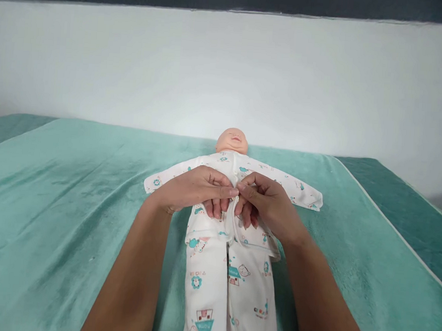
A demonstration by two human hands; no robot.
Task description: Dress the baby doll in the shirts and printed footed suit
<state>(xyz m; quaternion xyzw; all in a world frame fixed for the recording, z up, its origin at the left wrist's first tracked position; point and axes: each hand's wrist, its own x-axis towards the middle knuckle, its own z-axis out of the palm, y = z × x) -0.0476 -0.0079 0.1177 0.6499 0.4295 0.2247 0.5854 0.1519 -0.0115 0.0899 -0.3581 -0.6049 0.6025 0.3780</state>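
A baby doll [232,140] lies on its back, its head toward the wall. It wears a white long-sleeved shirt [206,230] with a coloured print and matching white trousers [206,290]. Over the doll's chest, my left hand [204,188] pinches the shirt's front edge between thumb and finger. Meeting it thumb to thumb, my right hand [266,199] is closed on the other side of the same front opening. Below my fingers the shirt's edges hang slightly apart. Whatever fastener lies between my fingertips is too covered to make out.
A light green blanket [72,175] with some wrinkles spreads under the doll. Its darker green border [399,208] runs along the right side behind a pale seam. A white wall [227,70] stands just behind the doll's head. Both sleeves reach out sideways.
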